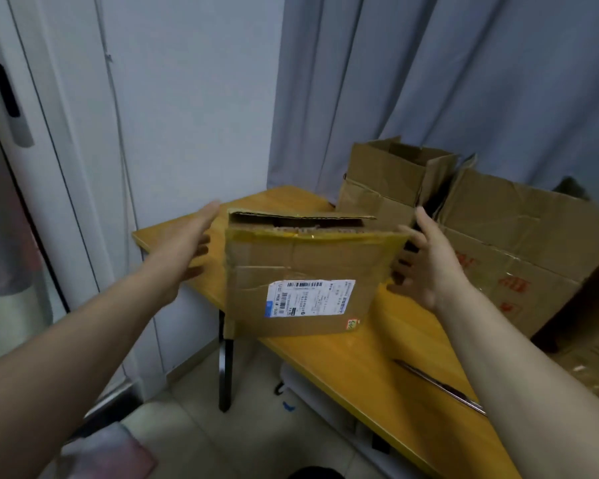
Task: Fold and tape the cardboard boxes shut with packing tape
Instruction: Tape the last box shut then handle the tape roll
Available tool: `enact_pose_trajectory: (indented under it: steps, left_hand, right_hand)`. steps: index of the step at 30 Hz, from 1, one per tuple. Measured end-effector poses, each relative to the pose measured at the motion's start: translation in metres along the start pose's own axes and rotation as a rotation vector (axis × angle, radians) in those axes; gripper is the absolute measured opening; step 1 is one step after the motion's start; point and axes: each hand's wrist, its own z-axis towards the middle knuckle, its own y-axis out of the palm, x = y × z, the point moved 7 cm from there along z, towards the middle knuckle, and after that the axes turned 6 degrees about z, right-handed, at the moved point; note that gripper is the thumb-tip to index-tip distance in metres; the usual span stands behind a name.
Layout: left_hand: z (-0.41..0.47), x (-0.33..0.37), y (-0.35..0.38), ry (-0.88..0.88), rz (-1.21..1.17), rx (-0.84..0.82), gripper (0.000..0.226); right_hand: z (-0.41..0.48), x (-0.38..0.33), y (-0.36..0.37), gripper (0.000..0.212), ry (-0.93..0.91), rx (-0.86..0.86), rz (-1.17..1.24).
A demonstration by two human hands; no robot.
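Observation:
A cardboard box with a white shipping label and old yellow tape along its top edge stands on the corner of the yellow table. Its top flaps are partly open. My left hand is stretched out just left of the box, fingers straight, a small gap from its side. My right hand is spread open by the box's right edge, holding nothing; whether its fingertips touch the cardboard is unclear. No tape roll is visible.
An open-topped cardboard box stands behind, and a large box with red print lies to the right. A long metal blade lies on the table near my right forearm. A wall, curtain and door frame surround the corner.

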Motion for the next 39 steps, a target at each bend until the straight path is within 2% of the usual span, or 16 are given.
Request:
enact_pose_trajectory:
  steps: [3,6,9,12,15,19,22,24,25,27,28,29,31,32,36,39]
  left_hand:
    - [0.0,0.03,0.013,0.022,0.251,-0.093,0.114]
    - [0.008,0.054,0.022,0.053,0.581,-0.188,0.118]
    - [0.016,0.074,0.035,0.153,0.948,-0.276,0.119]
    - [0.018,0.087,0.051,0.3,1.14,-0.346,0.104]
    - [0.026,0.087,0.052,0.379,1.221,-0.38,0.059]
    - [0.051,0.099,0.031,0.349,0.78,-0.202,0.044]
    - [0.067,0.087,0.014,0.245,0.619,-0.063,0.026]
    - [0.076,0.071,0.013,0.241,0.797,-0.038,0.047]
    - [0.077,0.074,0.014,0.334,0.974,0.01,0.052]
    - [0.057,0.097,0.029,0.7,1.227,0.119,0.048]
    - [0.043,0.107,0.04,0.849,1.271,0.043,0.048]
    - [0.033,0.111,0.052,0.895,1.291,-0.114,0.055]
    - [0.018,0.102,0.067,0.783,1.419,-0.423,0.073]
    - [0.015,0.096,0.07,0.74,1.536,-0.496,0.079]
    - [0.013,0.082,0.071,0.773,1.95,-0.459,0.093]
    - [0.013,0.083,0.073,0.874,2.126,-0.415,0.092]
  right_hand:
    - [-0.003,-0.025,0.015,0.032,-0.082,0.041,-0.253]
    - [0.0,-0.058,0.03,0.011,-0.143,0.008,-0.607]
    - [0.0,-0.083,0.055,0.013,-0.185,-0.16,-1.068]
    - [-0.007,-0.088,0.078,0.043,-0.166,-0.284,-1.347]
    - [-0.026,-0.066,0.088,0.05,-0.092,-0.559,-1.362]
    - [-0.038,-0.045,0.08,0.046,-0.149,-0.725,-1.271]
    - [-0.04,-0.04,0.068,0.047,-0.106,-0.66,-1.212]
    - [-0.034,-0.045,0.068,0.048,-0.162,-0.515,-1.212]
    - [-0.027,-0.049,0.071,0.044,-0.217,-0.435,-1.273]
    - [-0.014,-0.052,0.081,0.045,-0.264,-0.304,-1.492]
    - [-0.008,-0.051,0.088,0.048,-0.255,-0.266,-1.593]
    - [-0.005,-0.05,0.096,0.05,-0.233,-0.255,-1.677]
    - [0.002,-0.046,0.11,0.047,-0.21,-0.269,-1.817]
    - [0.006,-0.045,0.114,0.043,-0.2,-0.278,-1.862]
    - [0.02,-0.038,0.114,0.033,-0.096,-0.32,-1.827]
    - [0.027,-0.055,0.103,0.02,-0.133,-0.227,-1.595]
